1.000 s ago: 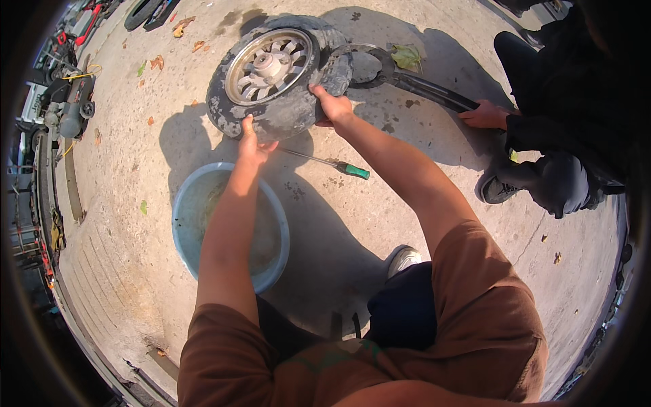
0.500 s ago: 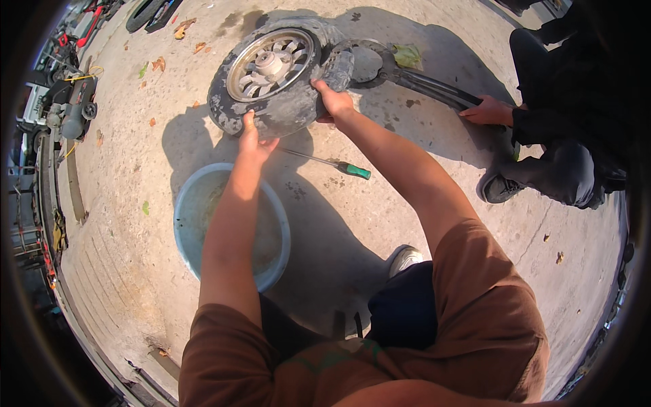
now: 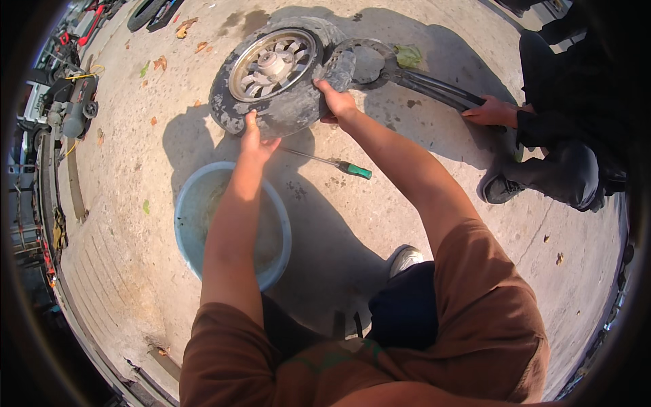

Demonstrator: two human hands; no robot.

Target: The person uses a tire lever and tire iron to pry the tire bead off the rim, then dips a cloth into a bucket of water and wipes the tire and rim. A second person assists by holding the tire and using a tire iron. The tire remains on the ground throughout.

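Observation:
A small wheel with a worn, muddy tire (image 3: 288,117) and a spoked metal rim (image 3: 242,80) lies tilted on the concrete, upper middle of the view. My left hand (image 3: 255,139) grips the tire's near edge, thumb on top and fingers underneath. Farther right, my right hand (image 3: 334,102) holds the tire's side the same way. Against the tire's right side sits the ring-shaped head of a long-handled black tool (image 3: 434,89). Another person's hand (image 3: 489,112) holds its handles. A green-handled screwdriver (image 3: 354,169) lies on the ground just nearer than the tire.
A round pale-blue basin (image 3: 285,234) stands under my left forearm. The other person crouches at the right, one dark shoe (image 3: 500,188) on the ground. A small machine with wheels (image 3: 76,112) stands at the far left. Another tire (image 3: 144,15) and dry leaves (image 3: 184,28) lie farther off.
Almost nothing differs. The wheel, tool and other person's hand appear shifted very slightly right in the view; both my hands keep their hold on the tire.

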